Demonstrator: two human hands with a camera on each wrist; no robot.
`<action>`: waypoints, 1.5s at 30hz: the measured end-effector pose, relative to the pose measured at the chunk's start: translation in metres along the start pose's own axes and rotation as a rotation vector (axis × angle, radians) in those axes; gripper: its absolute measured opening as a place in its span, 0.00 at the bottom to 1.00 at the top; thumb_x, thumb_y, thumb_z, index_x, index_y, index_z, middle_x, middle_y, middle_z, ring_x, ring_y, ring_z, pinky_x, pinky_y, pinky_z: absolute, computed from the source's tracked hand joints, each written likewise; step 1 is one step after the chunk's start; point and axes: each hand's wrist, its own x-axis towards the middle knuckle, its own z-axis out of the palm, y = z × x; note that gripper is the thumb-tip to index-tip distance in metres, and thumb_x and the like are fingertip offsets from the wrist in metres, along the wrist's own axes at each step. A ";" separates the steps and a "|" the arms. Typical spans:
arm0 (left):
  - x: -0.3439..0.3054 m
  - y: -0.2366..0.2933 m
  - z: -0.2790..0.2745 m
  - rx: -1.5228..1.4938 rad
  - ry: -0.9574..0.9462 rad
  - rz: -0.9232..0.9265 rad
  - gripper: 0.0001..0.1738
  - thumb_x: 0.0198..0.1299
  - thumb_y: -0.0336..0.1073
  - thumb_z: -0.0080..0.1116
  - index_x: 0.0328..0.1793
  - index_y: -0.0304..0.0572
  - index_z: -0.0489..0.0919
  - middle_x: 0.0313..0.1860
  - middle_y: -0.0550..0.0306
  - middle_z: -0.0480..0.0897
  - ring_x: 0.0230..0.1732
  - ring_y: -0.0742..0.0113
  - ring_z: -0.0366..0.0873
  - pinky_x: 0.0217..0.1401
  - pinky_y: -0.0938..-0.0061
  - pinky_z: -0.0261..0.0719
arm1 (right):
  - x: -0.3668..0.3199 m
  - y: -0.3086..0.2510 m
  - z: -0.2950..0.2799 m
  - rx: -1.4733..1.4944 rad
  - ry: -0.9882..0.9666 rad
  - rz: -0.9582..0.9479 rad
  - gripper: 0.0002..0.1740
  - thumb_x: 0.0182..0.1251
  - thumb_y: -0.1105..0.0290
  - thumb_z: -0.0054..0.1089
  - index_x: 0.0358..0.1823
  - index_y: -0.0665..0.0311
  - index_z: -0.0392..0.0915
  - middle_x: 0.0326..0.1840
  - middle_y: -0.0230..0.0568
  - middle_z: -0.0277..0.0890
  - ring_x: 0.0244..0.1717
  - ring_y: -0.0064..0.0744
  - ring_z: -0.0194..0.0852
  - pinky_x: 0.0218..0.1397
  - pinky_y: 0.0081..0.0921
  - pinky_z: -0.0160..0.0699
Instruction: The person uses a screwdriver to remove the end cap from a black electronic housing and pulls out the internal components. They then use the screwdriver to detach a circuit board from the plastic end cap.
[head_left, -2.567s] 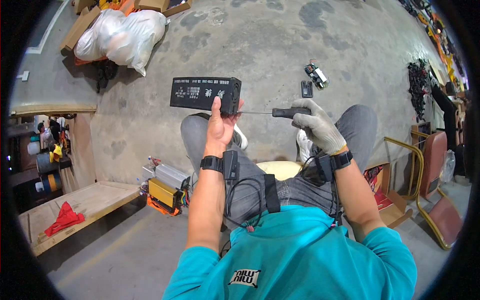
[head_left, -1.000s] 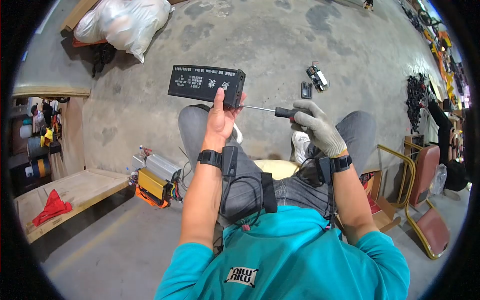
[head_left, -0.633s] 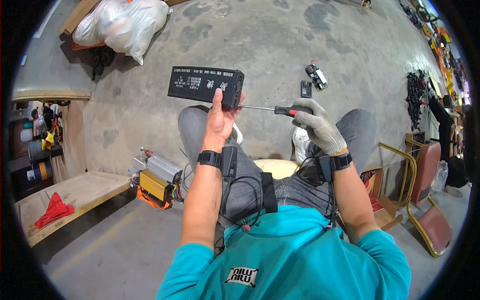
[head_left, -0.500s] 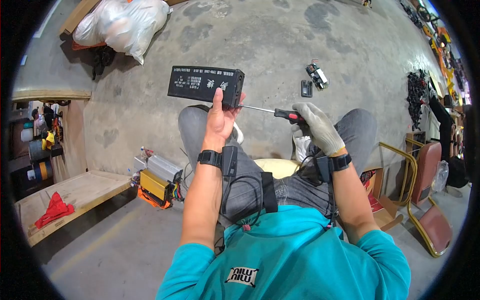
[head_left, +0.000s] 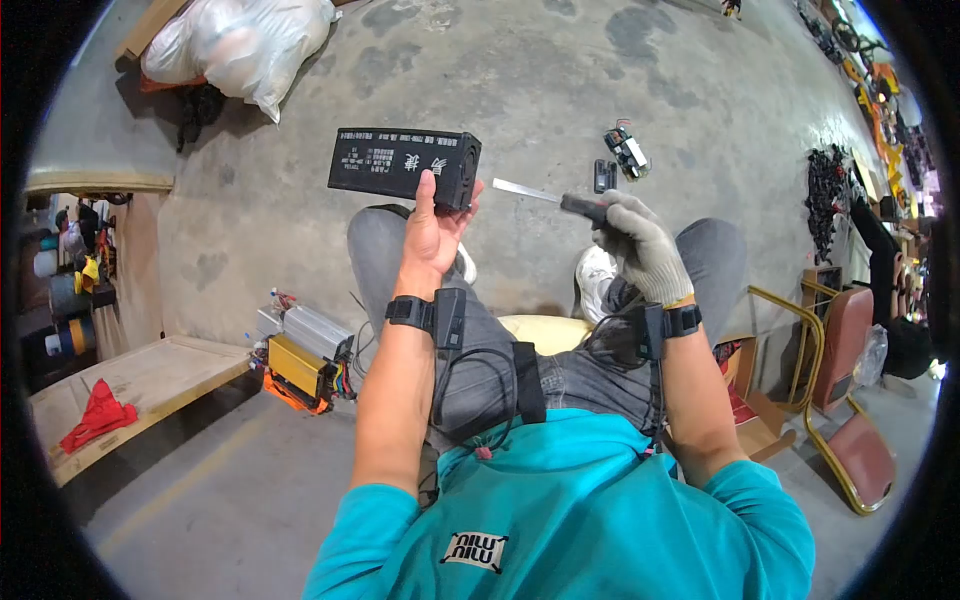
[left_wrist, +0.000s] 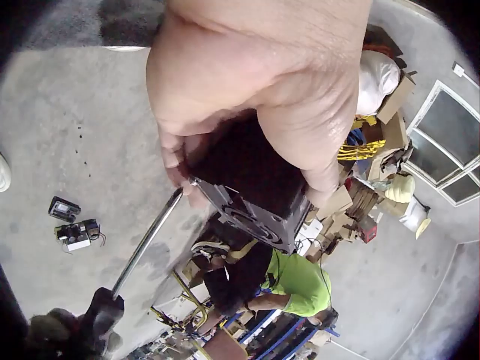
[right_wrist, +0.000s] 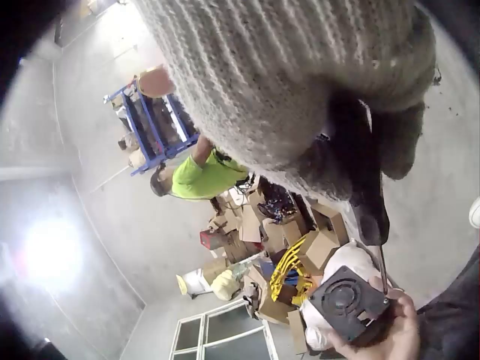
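Observation:
My bare left hand (head_left: 435,235) holds up a black rectangular case (head_left: 375,165) with white printing, thumb on its printed face and fingers beneath. The end facing right carries a round fan grille (left_wrist: 262,223), plain in the left wrist view. My right hand (head_left: 652,255), in a knitted grey glove, grips a screwdriver (head_left: 528,191) by its dark handle. In the head view the blurred metal shaft points at the case's lower end corner, with a small gap between tip and case. The left wrist view has the tip overlapping that corner beside my fingers.
On the concrete floor ahead lie a circuit board (head_left: 628,155) and a small black part (head_left: 605,176). Gold and silver metal units (head_left: 300,365) stand left of my legs, near a low wooden platform (head_left: 160,385). A chair (head_left: 850,345) is at right; a person (left_wrist: 301,283) is farther off.
The screwdriver has drawn back rightward from the case's corner, where its tip stood before. My gloved fingers shifted on the handle; my left hand keeps holding the case.

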 end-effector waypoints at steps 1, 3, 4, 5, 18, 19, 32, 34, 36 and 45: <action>0.000 0.000 0.000 -0.004 -0.001 0.000 0.41 0.63 0.66 0.61 0.65 0.35 0.76 0.61 0.49 0.82 0.64 0.55 0.79 0.62 0.67 0.79 | 0.005 0.005 -0.007 0.159 -0.020 0.006 0.21 0.70 0.70 0.61 0.62 0.70 0.74 0.51 0.43 0.76 0.48 0.31 0.81 0.51 0.30 0.85; -0.001 0.000 0.001 -0.006 0.003 -0.012 0.41 0.64 0.65 0.61 0.66 0.35 0.76 0.61 0.48 0.82 0.65 0.54 0.79 0.61 0.66 0.80 | 0.002 -0.001 0.002 0.311 -0.033 0.004 0.22 0.70 0.70 0.61 0.63 0.69 0.73 0.51 0.42 0.76 0.48 0.32 0.81 0.51 0.32 0.85; -0.001 -0.001 0.003 -0.013 -0.008 -0.018 0.41 0.64 0.65 0.61 0.66 0.35 0.76 0.61 0.48 0.82 0.65 0.54 0.79 0.61 0.66 0.80 | -0.002 -0.001 0.008 0.246 -0.085 0.028 0.24 0.70 0.69 0.61 0.65 0.69 0.71 0.50 0.42 0.77 0.49 0.33 0.81 0.51 0.33 0.85; -0.001 -0.001 0.003 -0.013 -0.008 -0.010 0.41 0.64 0.65 0.61 0.67 0.35 0.75 0.61 0.48 0.82 0.64 0.53 0.79 0.61 0.66 0.80 | -0.007 -0.006 0.022 0.182 -0.134 0.051 0.26 0.70 0.69 0.61 0.67 0.68 0.69 0.50 0.42 0.77 0.49 0.34 0.81 0.51 0.35 0.85; 0.006 -0.009 -0.005 0.040 -0.049 -0.038 0.36 0.66 0.68 0.56 0.64 0.45 0.80 0.57 0.56 0.84 0.60 0.62 0.79 0.70 0.59 0.69 | 0.038 0.037 0.126 -0.299 -0.074 0.006 0.16 0.64 0.55 0.64 0.30 0.61 0.77 0.21 0.27 0.71 0.17 0.18 0.64 0.19 0.23 0.62; 0.007 -0.007 -0.007 0.059 -0.078 -0.031 0.36 0.66 0.68 0.55 0.63 0.45 0.80 0.56 0.57 0.84 0.59 0.62 0.79 0.69 0.59 0.69 | 0.039 0.039 0.127 -0.304 -0.068 0.020 0.16 0.64 0.55 0.64 0.30 0.61 0.78 0.22 0.28 0.72 0.18 0.18 0.66 0.20 0.22 0.63; 0.002 -0.009 0.001 0.068 -0.058 -0.037 0.34 0.65 0.65 0.60 0.63 0.46 0.79 0.56 0.59 0.85 0.59 0.64 0.80 0.69 0.61 0.66 | 0.055 0.052 0.115 -0.225 -0.103 0.083 0.16 0.63 0.58 0.63 0.34 0.67 0.83 0.26 0.31 0.78 0.27 0.21 0.72 0.30 0.24 0.70; 0.002 -0.008 -0.001 0.073 -0.068 -0.042 0.34 0.65 0.65 0.60 0.64 0.46 0.79 0.56 0.59 0.85 0.59 0.63 0.80 0.68 0.61 0.66 | 0.054 0.051 0.114 -0.236 -0.119 0.102 0.17 0.63 0.57 0.64 0.34 0.66 0.83 0.26 0.31 0.78 0.28 0.20 0.73 0.32 0.23 0.70; 0.003 -0.009 -0.002 0.059 -0.056 -0.048 0.35 0.68 0.65 0.55 0.67 0.45 0.78 0.59 0.56 0.84 0.60 0.60 0.79 0.69 0.60 0.70 | 0.054 0.052 0.114 -0.228 -0.151 0.061 0.15 0.64 0.58 0.64 0.34 0.66 0.81 0.26 0.31 0.77 0.25 0.20 0.72 0.27 0.22 0.69; 0.002 -0.011 -0.002 0.092 -0.020 -0.052 0.35 0.67 0.66 0.55 0.65 0.45 0.79 0.57 0.57 0.84 0.60 0.61 0.79 0.68 0.60 0.70 | 0.051 0.047 0.118 -0.288 -0.134 0.046 0.13 0.61 0.60 0.64 0.33 0.65 0.80 0.23 0.29 0.72 0.17 0.19 0.63 0.18 0.22 0.61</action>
